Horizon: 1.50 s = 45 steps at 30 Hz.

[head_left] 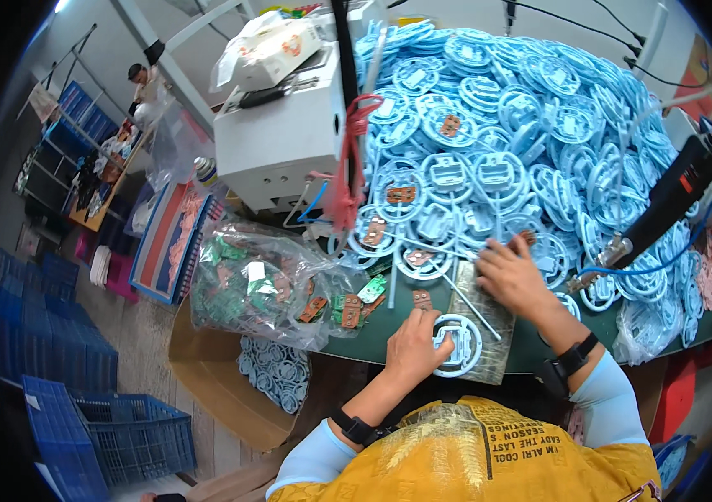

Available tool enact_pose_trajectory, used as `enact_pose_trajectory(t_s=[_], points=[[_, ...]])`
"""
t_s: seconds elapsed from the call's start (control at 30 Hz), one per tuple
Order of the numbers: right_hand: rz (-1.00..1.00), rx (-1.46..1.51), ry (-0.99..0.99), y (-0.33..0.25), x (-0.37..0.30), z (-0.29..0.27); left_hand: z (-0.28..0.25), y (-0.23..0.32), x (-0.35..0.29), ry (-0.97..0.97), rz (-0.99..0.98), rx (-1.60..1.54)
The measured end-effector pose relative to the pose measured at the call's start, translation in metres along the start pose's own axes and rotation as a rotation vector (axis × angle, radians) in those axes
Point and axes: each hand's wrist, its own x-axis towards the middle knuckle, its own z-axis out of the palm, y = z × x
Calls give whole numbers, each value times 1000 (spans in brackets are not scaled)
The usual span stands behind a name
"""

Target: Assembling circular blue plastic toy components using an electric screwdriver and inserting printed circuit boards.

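My left hand [413, 347] is closed on the left edge of a light-blue plastic ring frame [475, 345], its thumb lying over the rim. The frame's thin stick points up and left across a worn metal plate [490, 318]. A small brown circuit board [422, 299] lies just beyond my left fingers. My right hand [511, 280] reaches to the near edge of the pile of blue frames [494, 171], fingers apart. By its fingertips is another brown board [526, 238]; whether they touch it I cannot tell. Several pile frames carry brown boards, such as this board [400, 195].
Left of my hands sits a clear plastic bag [243, 280] of green and brown boards. A grey machine box [276, 138] stands behind it. A black tool with a metal tip [665, 201] slants in from the right. Below the table is a cardboard box [213, 389] of blue parts.
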Motion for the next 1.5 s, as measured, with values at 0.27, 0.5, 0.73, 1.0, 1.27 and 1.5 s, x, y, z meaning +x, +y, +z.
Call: enact_pose_trajectory(t_s=[0.27, 0.5, 0.73, 1.0, 1.27, 1.5], points=[[6, 55, 147, -20, -11, -23, 1, -8, 0, -51, -39, -54], [-203, 159, -9, -68, 42, -19, 12, -3, 11, -112, -14, -101], [-160, 177, -220, -67, 70, 3, 21, -11, 8, -85, 3, -139], [-161, 80, -224, -64, 61, -3, 19, -8, 13, -131, 5, -155], [11, 177, 10, -46, 13, -41, 26, -6, 15, -116, 2, -129], [390, 147, 288, -21, -119, -54, 23, -5, 20, -139, 67, -70]])
